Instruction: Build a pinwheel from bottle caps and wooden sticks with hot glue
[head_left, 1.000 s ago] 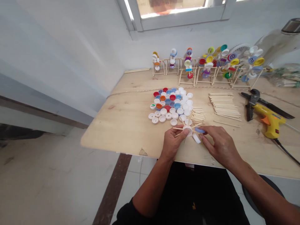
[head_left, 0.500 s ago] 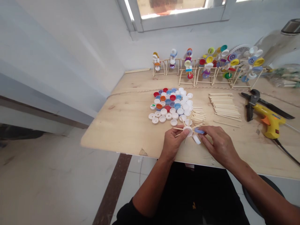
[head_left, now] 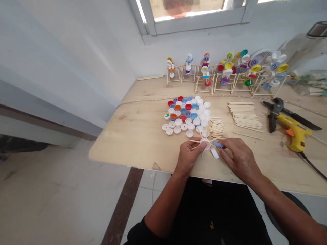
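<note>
My left hand [head_left: 189, 156] pinches a white bottle cap [head_left: 205, 144] that has several thin wooden sticks radiating from its rim like spokes. One spoke carries another white cap [head_left: 214, 152] at its lower right end. Closed around a blue bottle cap [head_left: 217, 144] is my right hand [head_left: 238, 156], which holds it at the right-hand spoke. Something dark red shows just behind the blue cap, too small to name. Loose bottle caps [head_left: 178, 121] in white, blue, red and orange lie beyond my hands, beside a small pile of short sticks [head_left: 217, 126].
Longer sticks [head_left: 245, 115] lie in a row at the right. Further right are a yellow glue gun [head_left: 293, 131] with its cord and black-handled cutters [head_left: 276, 110]. Stick frames with cap wheels [head_left: 226, 78] line the wall, with a clear bag [head_left: 313, 83] at the far right. A string crosses the table.
Almost nothing differs. Both hands keep their grips, and the blue cap sits very slightly lower against its spoke.
</note>
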Demonstrator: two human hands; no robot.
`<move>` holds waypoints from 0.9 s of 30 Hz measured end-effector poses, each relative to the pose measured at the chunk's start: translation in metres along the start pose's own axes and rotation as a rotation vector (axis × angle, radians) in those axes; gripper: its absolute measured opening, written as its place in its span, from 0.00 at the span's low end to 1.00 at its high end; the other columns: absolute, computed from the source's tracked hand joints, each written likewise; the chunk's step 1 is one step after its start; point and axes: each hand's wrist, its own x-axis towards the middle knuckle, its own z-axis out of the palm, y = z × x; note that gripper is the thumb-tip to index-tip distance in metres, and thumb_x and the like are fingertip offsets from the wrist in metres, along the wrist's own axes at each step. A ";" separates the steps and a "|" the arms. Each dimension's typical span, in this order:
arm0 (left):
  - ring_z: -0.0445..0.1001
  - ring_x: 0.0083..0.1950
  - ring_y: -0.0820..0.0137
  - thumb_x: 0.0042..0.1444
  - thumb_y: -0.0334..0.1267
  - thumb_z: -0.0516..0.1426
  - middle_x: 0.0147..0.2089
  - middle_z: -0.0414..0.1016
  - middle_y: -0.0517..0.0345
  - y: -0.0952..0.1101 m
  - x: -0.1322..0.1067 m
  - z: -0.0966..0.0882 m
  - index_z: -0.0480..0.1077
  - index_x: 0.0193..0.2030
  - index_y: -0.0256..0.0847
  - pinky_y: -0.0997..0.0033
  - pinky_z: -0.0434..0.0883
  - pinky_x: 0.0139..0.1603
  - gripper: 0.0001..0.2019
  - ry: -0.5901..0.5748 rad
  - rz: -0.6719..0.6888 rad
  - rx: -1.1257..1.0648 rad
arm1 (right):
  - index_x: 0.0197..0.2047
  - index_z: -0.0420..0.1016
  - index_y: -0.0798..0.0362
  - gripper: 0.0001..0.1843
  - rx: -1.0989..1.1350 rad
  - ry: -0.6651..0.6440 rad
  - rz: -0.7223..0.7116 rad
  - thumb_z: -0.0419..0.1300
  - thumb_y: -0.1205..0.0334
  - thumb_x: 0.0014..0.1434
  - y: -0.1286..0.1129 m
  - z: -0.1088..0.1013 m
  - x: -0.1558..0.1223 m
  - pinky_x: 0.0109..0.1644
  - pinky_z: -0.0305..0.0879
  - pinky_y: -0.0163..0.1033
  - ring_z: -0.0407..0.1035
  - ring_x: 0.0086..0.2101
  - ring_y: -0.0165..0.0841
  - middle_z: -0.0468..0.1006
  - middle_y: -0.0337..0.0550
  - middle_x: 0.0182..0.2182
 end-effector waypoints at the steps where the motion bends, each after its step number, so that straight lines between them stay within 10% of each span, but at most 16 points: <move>1: 0.79 0.39 0.62 0.41 0.45 0.68 0.36 0.82 0.51 0.000 0.000 0.000 0.75 0.39 0.36 0.64 0.70 0.47 0.20 0.001 0.001 0.003 | 0.41 0.72 0.51 0.08 0.001 0.001 0.000 0.52 0.62 0.63 0.000 0.000 0.000 0.39 0.63 0.40 0.71 0.33 0.35 0.77 0.44 0.32; 22: 0.79 0.38 0.62 0.40 0.46 0.69 0.35 0.81 0.51 0.006 -0.002 -0.001 0.75 0.39 0.36 0.64 0.70 0.45 0.21 -0.017 0.001 0.031 | 0.50 0.69 0.51 0.14 0.125 0.093 0.185 0.56 0.59 0.61 0.000 -0.015 -0.016 0.43 0.67 0.40 0.72 0.36 0.33 0.77 0.43 0.35; 27: 0.78 0.39 0.62 0.40 0.44 0.69 0.36 0.81 0.52 0.016 -0.008 0.001 0.77 0.36 0.37 0.64 0.71 0.43 0.18 -0.175 0.013 0.264 | 0.44 0.72 0.50 0.10 0.295 0.019 0.236 0.56 0.57 0.61 0.001 -0.022 -0.012 0.43 0.68 0.38 0.72 0.39 0.32 0.77 0.42 0.38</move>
